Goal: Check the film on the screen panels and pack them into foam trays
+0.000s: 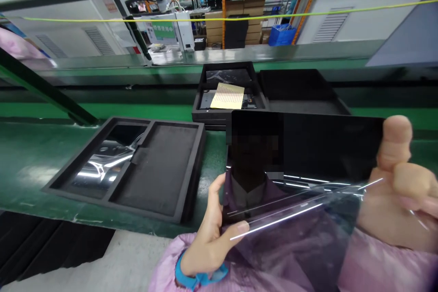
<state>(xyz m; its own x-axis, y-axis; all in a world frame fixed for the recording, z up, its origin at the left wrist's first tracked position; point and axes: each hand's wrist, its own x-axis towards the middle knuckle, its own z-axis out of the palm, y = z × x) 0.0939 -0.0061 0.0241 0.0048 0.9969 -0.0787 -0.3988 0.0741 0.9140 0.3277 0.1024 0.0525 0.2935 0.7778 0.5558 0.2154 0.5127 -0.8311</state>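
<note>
A glossy black screen panel (328, 146) is held up in front of me, tilted and mirroring a person. My left hand (212, 237) is closed on its lower left edge, the thumb over the front and the fingers behind. A clear protective film (301, 242) hangs loose across the panel's lower part, its folded edge catching light. At the right edge of the panel is my right hand (404, 187), thumb raised and fingers curled in on the film. Whether this hand also bears on the panel is hard to see.
On the green bench stands a black foam tray (201, 146) with two compartments; a film-covered panel (112, 155) lies in the left one. Behind are another foam tray (196, 105) with a yellow dotted sheet (228, 96) and a black tray (297, 84). A green post (44, 86) slants at left.
</note>
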